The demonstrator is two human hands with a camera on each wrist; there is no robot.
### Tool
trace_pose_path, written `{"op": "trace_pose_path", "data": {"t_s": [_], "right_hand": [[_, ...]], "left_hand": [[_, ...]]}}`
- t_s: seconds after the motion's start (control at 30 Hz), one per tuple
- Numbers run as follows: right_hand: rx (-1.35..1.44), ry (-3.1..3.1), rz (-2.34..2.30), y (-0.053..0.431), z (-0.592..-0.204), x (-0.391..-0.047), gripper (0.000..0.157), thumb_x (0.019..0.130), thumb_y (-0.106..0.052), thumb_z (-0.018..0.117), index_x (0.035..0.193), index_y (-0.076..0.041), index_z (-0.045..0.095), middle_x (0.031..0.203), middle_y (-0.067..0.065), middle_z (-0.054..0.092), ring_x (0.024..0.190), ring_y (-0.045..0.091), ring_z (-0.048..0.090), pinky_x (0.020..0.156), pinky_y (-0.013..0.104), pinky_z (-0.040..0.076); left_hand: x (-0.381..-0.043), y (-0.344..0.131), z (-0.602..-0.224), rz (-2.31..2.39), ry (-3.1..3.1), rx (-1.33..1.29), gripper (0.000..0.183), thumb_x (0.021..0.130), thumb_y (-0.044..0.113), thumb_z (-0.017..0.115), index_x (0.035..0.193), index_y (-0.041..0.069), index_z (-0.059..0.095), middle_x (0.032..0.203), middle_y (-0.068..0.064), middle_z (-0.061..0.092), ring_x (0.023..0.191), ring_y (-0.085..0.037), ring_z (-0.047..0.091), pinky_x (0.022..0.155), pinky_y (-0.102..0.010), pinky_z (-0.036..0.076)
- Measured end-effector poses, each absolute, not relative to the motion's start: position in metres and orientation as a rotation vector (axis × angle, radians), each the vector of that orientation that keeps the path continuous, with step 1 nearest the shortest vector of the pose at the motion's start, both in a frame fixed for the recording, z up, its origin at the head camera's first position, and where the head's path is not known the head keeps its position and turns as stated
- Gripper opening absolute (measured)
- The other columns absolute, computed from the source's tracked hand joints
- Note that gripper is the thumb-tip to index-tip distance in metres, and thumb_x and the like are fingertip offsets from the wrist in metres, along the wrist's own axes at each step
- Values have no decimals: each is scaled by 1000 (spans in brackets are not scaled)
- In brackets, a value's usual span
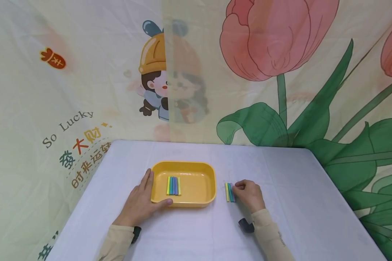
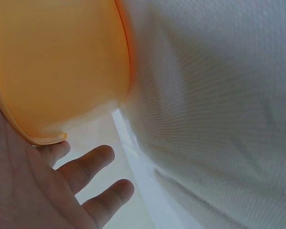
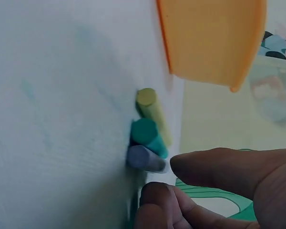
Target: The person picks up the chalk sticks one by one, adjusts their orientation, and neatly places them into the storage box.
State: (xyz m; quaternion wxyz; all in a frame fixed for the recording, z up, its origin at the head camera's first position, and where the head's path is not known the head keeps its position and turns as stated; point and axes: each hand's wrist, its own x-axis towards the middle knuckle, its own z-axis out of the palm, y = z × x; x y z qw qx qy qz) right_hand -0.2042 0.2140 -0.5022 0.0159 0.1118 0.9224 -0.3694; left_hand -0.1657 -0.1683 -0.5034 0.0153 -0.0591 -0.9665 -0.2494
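A yellow tray [image 1: 197,204] has its near left corner in the spread of my left hand [image 1: 140,203]. The thumb lies on the near rim, and straight fingers rest along the left side. In the tray stand several coloured chalk sticks [image 1: 173,186] in a row. To the tray's right lie a yellow chalk [image 3: 152,112], a green chalk [image 3: 147,133] and a purple chalk [image 3: 145,159], side by side on the table. My right hand [image 1: 249,194] is at the purple chalk, thumb tip beside its far end. In the right wrist view, a gap shows between thumb and fingertips.
A white cloth [image 1: 183,235] covers the table. Behind its far edge hangs a printed curtain [image 1: 189,134] with tulips and a cartoon figure. A black strap end [image 1: 246,225] sticks out beside the right wrist.
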Motion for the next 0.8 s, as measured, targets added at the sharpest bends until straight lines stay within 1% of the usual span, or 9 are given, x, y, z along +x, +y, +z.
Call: {"op": "trace_pose_path", "data": {"t_s": [0.27, 0.5, 0.8], "right_hand": [[357, 2875, -1091, 208, -504, -206, 23, 88, -17, 73, 102, 1, 74, 85, 6, 70, 72, 17, 62, 60, 29, 54], [334, 2889, -1062, 203, -501, -209, 20, 87, -12, 71, 100, 3, 72, 83, 7, 69, 71, 17, 62, 58, 29, 55], [360, 2860, -1037, 200, -500, -212, 21, 90, -14, 71, 101, 4, 72, 80, 6, 67, 69, 17, 61, 56, 28, 54]], "left_hand": [[-166, -169, -504, -758, -2994, -206, 129, 78, 81, 64, 162, 1, 7, 169, -16, 6, 144, -41, 35, 113, -60, 33], [-166, -169, -503, -769, -2995, -191, 130, 77, 82, 64, 162, 2, 6, 170, -15, 5, 144, -41, 34, 114, -60, 31], [-166, -169, -505, -777, -2989, -203, 130, 78, 82, 63, 162, 2, 6, 170, -15, 5, 145, -40, 33, 114, -60, 31]]}}
